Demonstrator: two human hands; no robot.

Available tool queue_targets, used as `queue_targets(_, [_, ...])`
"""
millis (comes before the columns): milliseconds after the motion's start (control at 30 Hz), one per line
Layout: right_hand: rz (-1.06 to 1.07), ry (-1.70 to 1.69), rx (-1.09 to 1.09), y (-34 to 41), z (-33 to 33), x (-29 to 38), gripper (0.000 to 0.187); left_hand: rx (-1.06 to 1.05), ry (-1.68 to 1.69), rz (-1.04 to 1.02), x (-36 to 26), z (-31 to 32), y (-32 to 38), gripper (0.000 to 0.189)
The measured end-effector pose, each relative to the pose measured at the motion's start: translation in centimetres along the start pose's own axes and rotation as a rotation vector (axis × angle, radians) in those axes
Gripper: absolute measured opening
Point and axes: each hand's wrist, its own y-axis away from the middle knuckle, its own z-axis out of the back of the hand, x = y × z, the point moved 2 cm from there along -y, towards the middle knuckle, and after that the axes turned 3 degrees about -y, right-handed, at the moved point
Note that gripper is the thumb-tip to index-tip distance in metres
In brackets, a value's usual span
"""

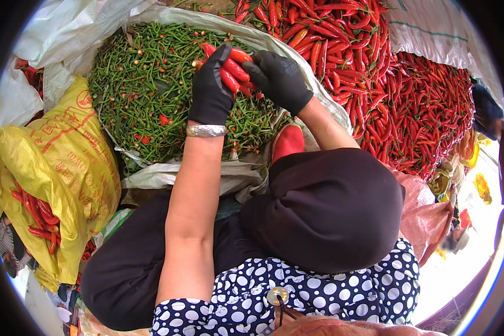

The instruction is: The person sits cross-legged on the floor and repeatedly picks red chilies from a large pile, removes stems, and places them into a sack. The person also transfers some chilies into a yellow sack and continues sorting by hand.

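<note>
My left hand (212, 84), in a black glove, holds a bunch of red chili peppers (236, 70). Their ends stick out to the right, toward my other hand. Also gloved in black, my right hand (281, 80) has its thumb and fingers curled at the end of an orange-red pepper (239, 55) from this bunch. Its fingertips are partly hidden. Both hands are above an open white woven sack (319, 86) filled with a heap of green pepper stems (151, 84), with small red bits among them.
Red chili peppers (348, 50) are heaped beyond the sack, and smaller ones (424, 109) lie farther right. At left, a yellow woven sack (67, 155) bearing writing has red peppers (38, 214) in its mouth. My red shoe (289, 140) touches the white sack's near side. A pink sack (422, 206) lies right.
</note>
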Motion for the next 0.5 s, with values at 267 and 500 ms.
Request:
queue_targets(267, [0.432,0.167,0.085,-1.2,1.5,2.0,0.028,0.105,-0.135,0.119,-1.1,2.1,-0.5,0.031])
queue_targets(500, [0.547,0.100,0.128,-2.0,1.0,2.5,0.022,0.076,-0.053,0.093,-1.3,2.8,-0.5,0.029])
